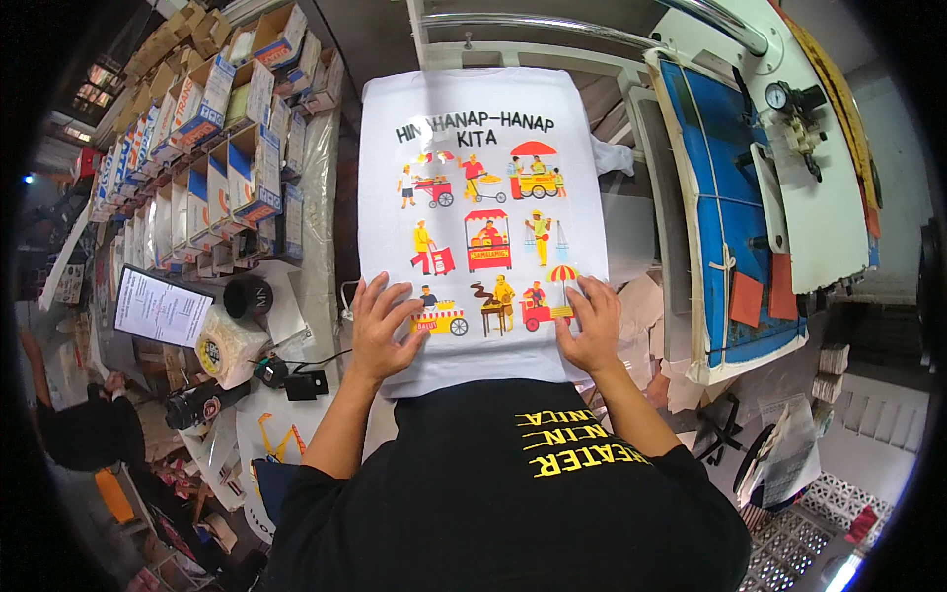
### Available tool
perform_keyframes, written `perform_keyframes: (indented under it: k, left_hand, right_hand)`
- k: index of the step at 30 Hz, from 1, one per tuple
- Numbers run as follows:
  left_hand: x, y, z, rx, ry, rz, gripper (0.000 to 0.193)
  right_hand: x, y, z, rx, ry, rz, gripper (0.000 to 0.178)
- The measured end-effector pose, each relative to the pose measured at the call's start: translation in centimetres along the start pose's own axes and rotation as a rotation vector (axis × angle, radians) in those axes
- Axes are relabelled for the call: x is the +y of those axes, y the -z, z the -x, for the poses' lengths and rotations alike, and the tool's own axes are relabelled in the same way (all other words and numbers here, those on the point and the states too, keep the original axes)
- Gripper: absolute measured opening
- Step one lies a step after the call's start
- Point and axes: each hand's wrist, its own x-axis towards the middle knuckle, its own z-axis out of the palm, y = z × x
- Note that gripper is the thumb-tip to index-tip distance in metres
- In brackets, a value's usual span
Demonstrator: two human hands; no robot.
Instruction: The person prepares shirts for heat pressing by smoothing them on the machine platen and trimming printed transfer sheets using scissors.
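Observation:
A white T-shirt [582, 237] with a colourful print of street carts and vendors under dark lettering is spread flat in front of me, its collar end away from me. My left hand [387, 324] rests on the lower left part of the shirt, fingers spread beside a printed yellow cart. On the lower right, my right hand [592, 326] lies with fingers apart next to a printed red cart with a striped umbrella. Both palms face down, and neither hand holds anything. Whatever supports the shirt is hidden beneath it.
Stacked open cardboard boxes [212, 148] line the left side. A framed sheet [163, 306], a dark mug [249, 295] and a tape roll [222, 353] sit nearby. At right stands a machine with a blue panel [725, 197] and a pressure gauge [776, 96]. Another person [94, 429] is at far left.

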Motion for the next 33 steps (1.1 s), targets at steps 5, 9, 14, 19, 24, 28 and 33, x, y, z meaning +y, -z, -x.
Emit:
perform_keyframes:
  k: [5,9,14,19,24,28,33]
  left_hand:
    - [-2.7,0.9,-4.0,-0.042,0.009,-0.1,0.031]
    - [-17.3,-2.7,-8.2,0.35,0.864,0.562,0.051]
    - [-17.0,-5.0,-13.5,-0.194,1.016,1.857,0.099]
    - [-23.9,-4.9,-14.8,0.364,0.652,1.889,0.1]
    - [-26.4,-2.5,-17.4,0.69,0.518,1.739,0.069]
    - [-33.2,-3.7,-15.3,0.848,0.495,1.622,0.052]
    - [-33.5,-3.9,-15.1,0.781,0.609,1.829,0.053]
  right_hand:
    - [5.1,-0.8,-4.2,0.131,-0.153,-0.009,0.026]
    - [8.8,-1.7,-13.9,-0.169,-0.975,-0.55,0.051]
    - [15.4,-5.8,-17.0,-0.404,-1.091,-1.768,0.09]
    - [18.4,-8.1,-19.2,0.028,-0.756,-2.055,0.092]
    - [24.3,-6.1,-19.8,0.096,-0.567,-2.197,0.075]
    - [23.5,-6.2,-21.8,0.479,-0.586,-2.104,0.062]
    - [24.2,-7.2,-23.1,0.661,-0.637,-1.995,0.044]
